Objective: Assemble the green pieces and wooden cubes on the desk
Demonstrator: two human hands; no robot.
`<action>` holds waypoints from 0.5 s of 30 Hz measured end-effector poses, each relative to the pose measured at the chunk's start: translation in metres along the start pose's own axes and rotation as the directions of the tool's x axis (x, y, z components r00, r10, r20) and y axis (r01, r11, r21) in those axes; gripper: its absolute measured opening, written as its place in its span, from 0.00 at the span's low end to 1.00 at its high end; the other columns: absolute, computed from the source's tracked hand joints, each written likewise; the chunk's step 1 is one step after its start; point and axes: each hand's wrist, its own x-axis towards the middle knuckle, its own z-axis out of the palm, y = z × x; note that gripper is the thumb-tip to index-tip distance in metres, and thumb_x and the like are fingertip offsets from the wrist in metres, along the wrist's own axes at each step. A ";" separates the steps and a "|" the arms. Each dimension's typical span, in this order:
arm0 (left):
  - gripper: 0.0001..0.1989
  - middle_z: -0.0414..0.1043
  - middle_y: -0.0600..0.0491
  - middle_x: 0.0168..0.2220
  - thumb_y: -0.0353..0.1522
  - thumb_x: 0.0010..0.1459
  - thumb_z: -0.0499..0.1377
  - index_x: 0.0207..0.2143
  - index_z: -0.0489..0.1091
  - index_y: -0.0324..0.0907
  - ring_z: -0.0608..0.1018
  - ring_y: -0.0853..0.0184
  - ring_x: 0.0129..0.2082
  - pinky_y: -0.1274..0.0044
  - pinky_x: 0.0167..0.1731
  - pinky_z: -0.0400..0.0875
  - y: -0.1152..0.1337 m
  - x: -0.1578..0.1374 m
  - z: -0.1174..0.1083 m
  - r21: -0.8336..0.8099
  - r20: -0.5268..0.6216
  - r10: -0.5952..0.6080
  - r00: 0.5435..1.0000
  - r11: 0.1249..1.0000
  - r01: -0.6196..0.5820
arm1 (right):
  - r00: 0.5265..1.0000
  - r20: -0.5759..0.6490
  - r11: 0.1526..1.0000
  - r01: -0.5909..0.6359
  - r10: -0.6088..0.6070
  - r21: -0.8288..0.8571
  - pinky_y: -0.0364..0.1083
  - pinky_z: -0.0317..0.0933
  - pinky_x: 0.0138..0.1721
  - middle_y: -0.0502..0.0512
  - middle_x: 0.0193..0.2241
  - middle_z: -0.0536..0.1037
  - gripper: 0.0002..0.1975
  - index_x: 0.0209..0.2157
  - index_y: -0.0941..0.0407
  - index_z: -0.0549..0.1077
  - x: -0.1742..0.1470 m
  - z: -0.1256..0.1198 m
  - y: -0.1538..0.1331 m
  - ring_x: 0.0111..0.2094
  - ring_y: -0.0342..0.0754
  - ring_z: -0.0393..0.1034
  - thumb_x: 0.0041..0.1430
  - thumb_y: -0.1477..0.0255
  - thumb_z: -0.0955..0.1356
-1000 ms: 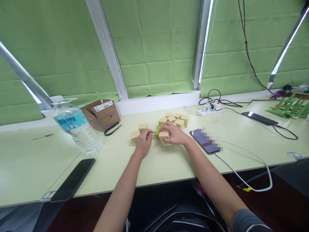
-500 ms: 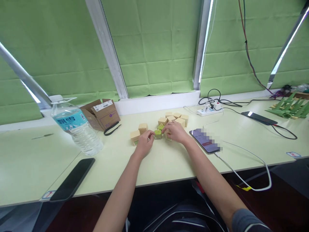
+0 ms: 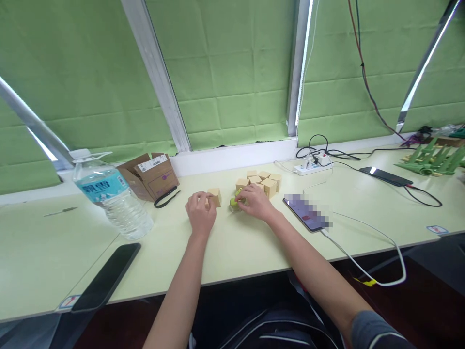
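My left hand is closed over a small tan cardboard box that its fingers mostly hide. Just to its right stands another small tan box. With thumb and fingers bent together, my right hand grips a small clear jar with a green lid. A second green piece shows just behind that jar, partly covered by the fingers. Beyond my right hand sits a cluster of several small tan boxes.
A large water bottle and an open brown carton with a black strap stand left. A black phone lies at the front left, a lit phone on the right. Behind are a power strip and cables.
My left hand has moved left, away from the green-lidded jar, onto the left-hand tan box. My right hand stays by the jars, its fingers now covering more of them.
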 end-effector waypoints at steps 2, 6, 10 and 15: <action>0.09 0.69 0.43 0.48 0.35 0.60 0.59 0.42 0.73 0.46 0.71 0.49 0.54 0.58 0.55 0.63 -0.008 0.004 -0.003 0.085 -0.021 -0.160 0.987 0.983 0.161 | 1.000 -0.023 1.000 -0.005 0.005 0.028 0.52 0.60 0.47 0.55 0.35 0.78 0.07 0.37 0.52 0.79 0.000 0.001 0.001 0.42 0.54 0.66 0.58 0.77 0.70; 0.20 0.66 0.42 0.47 0.41 0.52 0.65 0.46 0.69 0.46 0.73 0.46 0.50 0.56 0.50 0.67 -0.022 0.005 -0.001 0.164 0.204 -0.373 0.905 0.925 0.344 | 0.996 -0.081 0.998 -0.023 0.027 0.055 0.52 0.62 0.47 0.56 0.35 0.77 0.08 0.37 0.53 0.78 0.000 0.001 -0.003 0.41 0.54 0.67 0.58 0.79 0.69; 0.19 0.67 0.46 0.43 0.40 0.52 0.64 0.45 0.67 0.47 0.75 0.52 0.46 0.62 0.48 0.69 -0.023 0.003 0.003 0.110 0.215 -0.346 0.913 0.938 0.330 | 0.994 -0.094 0.995 -0.037 0.046 0.091 0.51 0.64 0.46 0.56 0.36 0.76 0.08 0.37 0.53 0.78 -0.001 0.002 -0.010 0.42 0.53 0.68 0.60 0.78 0.68; 0.16 0.70 0.46 0.46 0.39 0.55 0.62 0.45 0.67 0.45 0.74 0.56 0.50 0.65 0.53 0.68 -0.008 0.003 -0.001 -0.116 0.094 -0.163 0.982 0.978 0.173 | 0.998 -0.020 0.984 -0.049 0.053 0.173 0.50 0.66 0.47 0.57 0.42 0.76 0.11 0.45 0.53 0.76 -0.002 0.004 -0.019 0.44 0.51 0.71 0.61 0.75 0.68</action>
